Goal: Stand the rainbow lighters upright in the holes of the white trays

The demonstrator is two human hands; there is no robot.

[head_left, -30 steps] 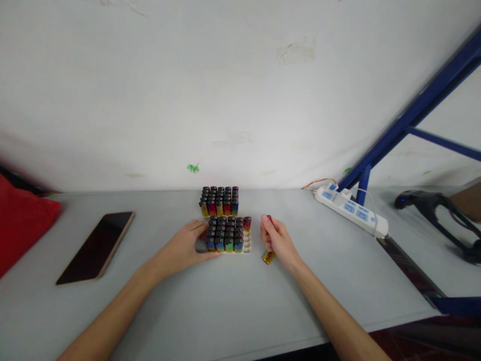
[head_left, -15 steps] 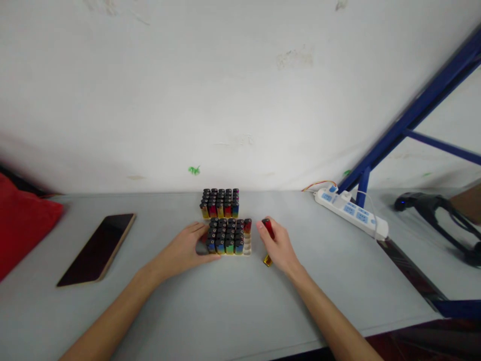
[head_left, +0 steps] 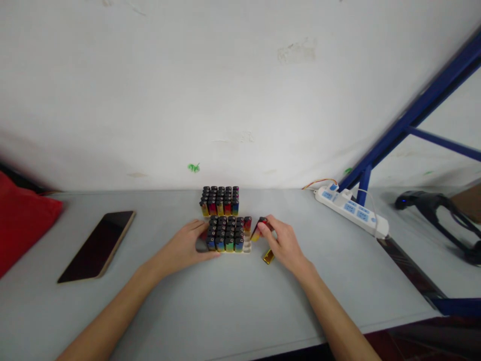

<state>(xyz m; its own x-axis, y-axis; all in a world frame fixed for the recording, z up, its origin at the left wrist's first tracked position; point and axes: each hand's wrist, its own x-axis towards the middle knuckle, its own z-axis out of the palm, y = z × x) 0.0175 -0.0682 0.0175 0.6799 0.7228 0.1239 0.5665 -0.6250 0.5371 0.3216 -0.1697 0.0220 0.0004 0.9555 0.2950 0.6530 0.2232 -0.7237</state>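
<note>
Black-topped lighters (head_left: 225, 234) stand upright in rows in a pale tray (head_left: 247, 248), whose right column has bare slots in front of one red lighter (head_left: 247, 224). Against the tray's left side rests my left hand (head_left: 187, 244), its thumb along the front edge and its fingers curved round the far left side. My right hand (head_left: 281, 240) pinches a red-and-yellow lighter (head_left: 257, 229) by its top, tilted, just right of the tray. A gold lighter (head_left: 268, 256) lies on the table beneath that hand, partly covered.
Behind the tray stands a second block of lighters (head_left: 220, 201) near the wall. A dark tablet (head_left: 98, 246) and a red cloth (head_left: 23, 220) are on the left. To the right are a white power strip (head_left: 351, 211), a blue metal frame (head_left: 393, 131) and a black device (head_left: 436, 203).
My right hand has lifted the red-and-yellow lighter and brought it left, towards the tray's right column. The gold lighter on the table shows more. My left hand keeps its place.
</note>
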